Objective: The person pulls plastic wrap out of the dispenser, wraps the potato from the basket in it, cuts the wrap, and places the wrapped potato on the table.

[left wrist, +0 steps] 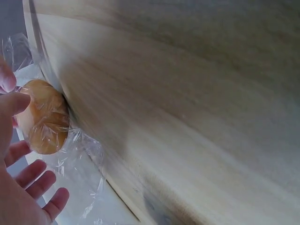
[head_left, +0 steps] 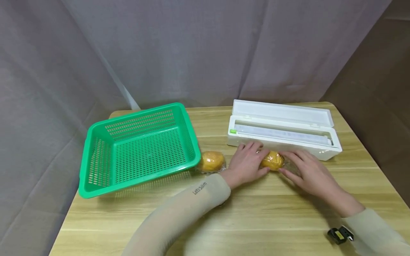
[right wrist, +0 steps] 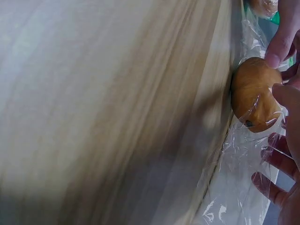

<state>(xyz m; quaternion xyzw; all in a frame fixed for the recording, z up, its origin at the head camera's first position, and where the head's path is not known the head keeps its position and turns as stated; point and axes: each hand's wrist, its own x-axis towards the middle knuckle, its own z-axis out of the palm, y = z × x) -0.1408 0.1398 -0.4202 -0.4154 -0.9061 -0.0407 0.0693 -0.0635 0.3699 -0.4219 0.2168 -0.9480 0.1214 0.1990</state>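
Observation:
A yellow-orange fruit (head_left: 272, 160) lies in clear cling film on the table, right in front of a white cling film dispenser (head_left: 285, 140) whose lid stands raised. My left hand (head_left: 246, 161) has thumb and finger at the fruit's left end. From the other side my right hand (head_left: 309, 170) holds the right end between thumb and forefinger. Loose cling film (right wrist: 229, 173) spreads beside the fruit and around the right fingers in the right wrist view. The left hand's other fingers (left wrist: 40, 183) are spread away from the fruit in the left wrist view.
A second yellow fruit (head_left: 212, 161) in cling film lies left of my left hand. Against it, farther left, stands a green perforated basket (head_left: 192, 142). A small black gadget (head_left: 340, 235) is by the right sleeve. Grey curtains (head_left: 179, 53) hang behind the wooden table (head_left: 256, 220).

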